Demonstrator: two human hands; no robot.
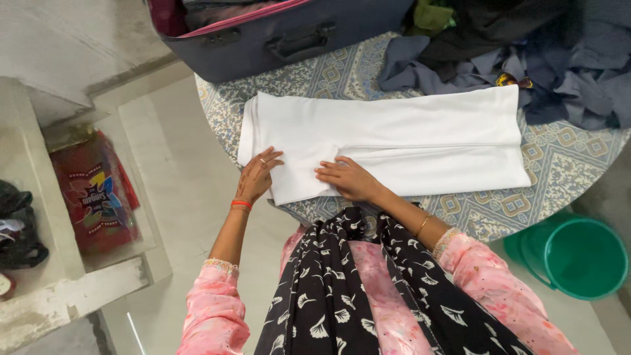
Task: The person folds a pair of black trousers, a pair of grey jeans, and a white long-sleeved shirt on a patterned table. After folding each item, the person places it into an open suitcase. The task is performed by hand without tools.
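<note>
A folded white garment (394, 135) lies flat across a round table with a blue patterned cloth (565, 164). My left hand (257, 176) rests on the garment's near left corner, fingers spread and pressing down. My right hand (348, 179) lies flat on the garment's near edge, a little to the right of the left hand. Neither hand grips anything. Pink sleeves and a black patterned scarf (342, 289) hang below my arms.
A dark blue suitcase (282, 36) lies open at the table's far edge. A heap of dark clothes (526, 52) covers the far right. A green bucket (578, 256) stands on the floor at right. A red packet (92, 190) sits on shelving at left.
</note>
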